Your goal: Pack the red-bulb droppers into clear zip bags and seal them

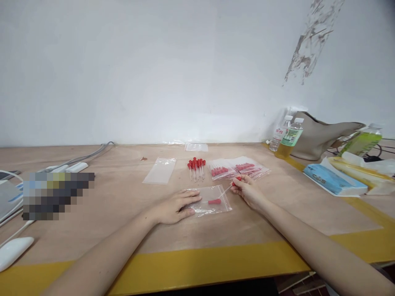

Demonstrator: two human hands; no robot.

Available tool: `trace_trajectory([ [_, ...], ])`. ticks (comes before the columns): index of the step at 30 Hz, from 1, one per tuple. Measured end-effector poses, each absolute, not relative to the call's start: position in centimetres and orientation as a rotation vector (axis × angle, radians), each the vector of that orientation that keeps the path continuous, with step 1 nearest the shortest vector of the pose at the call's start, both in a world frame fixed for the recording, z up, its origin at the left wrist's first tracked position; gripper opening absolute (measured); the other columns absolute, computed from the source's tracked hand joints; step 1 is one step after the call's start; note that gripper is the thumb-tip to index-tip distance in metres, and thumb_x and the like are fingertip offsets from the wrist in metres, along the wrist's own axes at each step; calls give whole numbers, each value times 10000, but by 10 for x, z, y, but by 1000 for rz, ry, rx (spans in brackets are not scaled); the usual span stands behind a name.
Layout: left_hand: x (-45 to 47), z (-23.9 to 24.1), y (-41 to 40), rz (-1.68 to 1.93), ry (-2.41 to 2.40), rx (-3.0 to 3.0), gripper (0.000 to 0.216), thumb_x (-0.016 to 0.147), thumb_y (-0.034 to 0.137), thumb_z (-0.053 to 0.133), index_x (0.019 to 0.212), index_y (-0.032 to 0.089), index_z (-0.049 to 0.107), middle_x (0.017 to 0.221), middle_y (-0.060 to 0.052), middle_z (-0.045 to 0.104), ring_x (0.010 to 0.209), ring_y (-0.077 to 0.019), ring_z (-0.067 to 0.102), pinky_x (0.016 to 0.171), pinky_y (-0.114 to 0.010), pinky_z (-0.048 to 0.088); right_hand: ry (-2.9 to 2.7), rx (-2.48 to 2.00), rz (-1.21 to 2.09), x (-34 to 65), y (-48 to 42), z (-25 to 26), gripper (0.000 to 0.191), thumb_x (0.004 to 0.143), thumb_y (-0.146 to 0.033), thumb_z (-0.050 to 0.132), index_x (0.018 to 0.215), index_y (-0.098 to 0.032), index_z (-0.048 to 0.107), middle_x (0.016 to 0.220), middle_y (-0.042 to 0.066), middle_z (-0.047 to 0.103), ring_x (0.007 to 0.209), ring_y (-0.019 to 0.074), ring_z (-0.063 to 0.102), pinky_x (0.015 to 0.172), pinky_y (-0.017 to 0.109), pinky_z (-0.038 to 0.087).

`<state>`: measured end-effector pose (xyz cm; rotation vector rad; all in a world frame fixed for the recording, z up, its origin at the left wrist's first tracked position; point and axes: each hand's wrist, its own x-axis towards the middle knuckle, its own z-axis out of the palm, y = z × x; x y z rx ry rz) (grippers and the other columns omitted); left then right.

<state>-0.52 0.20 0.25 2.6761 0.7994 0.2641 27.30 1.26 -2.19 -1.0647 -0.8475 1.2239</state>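
Left hand [177,206] flat on the clear bag [212,200] (one dropper inside), right hand [248,191] pinching another dropper [231,187].

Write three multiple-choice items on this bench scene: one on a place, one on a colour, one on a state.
1. Where does the loose bunch of droppers lie?
A. Behind the clear bag under the hands
B. On the blue tissue pack
C. Beside the white mouse

2. What colour are the dropper bulbs?
A. Blue
B. Red
C. Yellow

3. What is the left hand doing?
A. Lifting a bottle
B. Lying flat on the clear bag
C. Hanging off the table edge

Answers:
1. A, the bunch sits farther from the person than the bag, between the empty bag and the filled bags.
2. B, every bulb shows red.
3. B, its fingers press the bag down, while the right hand pinches a dropper at the bag's mouth.
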Motion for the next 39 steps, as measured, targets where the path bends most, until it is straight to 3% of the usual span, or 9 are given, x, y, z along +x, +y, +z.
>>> trace_trajectory([
  [7,-5,2,1,279,803,2669,484,877,406,396,1335,302,279,1395,-4,295,1283,-203,247,1051,-392,211,-882,-1041,1365,283,10,-19,348,525,-235,767,685,-193,461,666,6,624,597,125,609,575,259,515],
  [10,-6,2,0,339,814,2630,535,868,407,416,1354,283,231,1418,-19,239,1291,-210,225,1050,-385,221,-1170,-1093,1435,289,10,-21,334,485,-247,784,673,-169,519,623,-7,604,560,104,570,542,238,466],
  [15,-6,0,0,402,827,2604,573,848,414,449,1356,277,222,1434,-27,188,1293,-221,218,1045,-387,236,-1620,-1216,1077,286,14,-25,297,450,-283,777,655,-145,612,506,-64,473,470,61,404,468,213,326],
  [23,-4,0,0,438,807,2605,539,845,374,467,1336,255,281,1370,-44,338,1248,-207,313,1029,-366,272,-1826,-1069,1058,264,4,-24,237,654,-335,635,782,-135,632,618,-18,547,546,81,449,525,213,362],
  [29,-4,1,1,427,805,2594,510,839,385,472,1308,247,330,1368,-53,339,1250,-217,307,1032,-381,256,-1872,-1000,1207,273,4,-15,270,668,-326,625,873,-150,617,747,32,644,635,127,562,569,234,421],
  [35,-4,3,0,502,838,2538,303,801,381,525,1043,206,473,1325,-83,387,1196,-214,381,967,-349,338,-1915,-1254,529,281,40,10,144,706,-271,560,743,-156,639,644,18,630,582,130,542,549,232,401],
  [39,-4,6,-1,505,832,2519,235,801,384,524,933,200,459,1298,-88,419,1180,-211,399,940,-333,354,-2003,-1563,199,258,80,21,197,753,-206,502,879,-143,639,824,60,665,734,143,581,676,225,413],
])
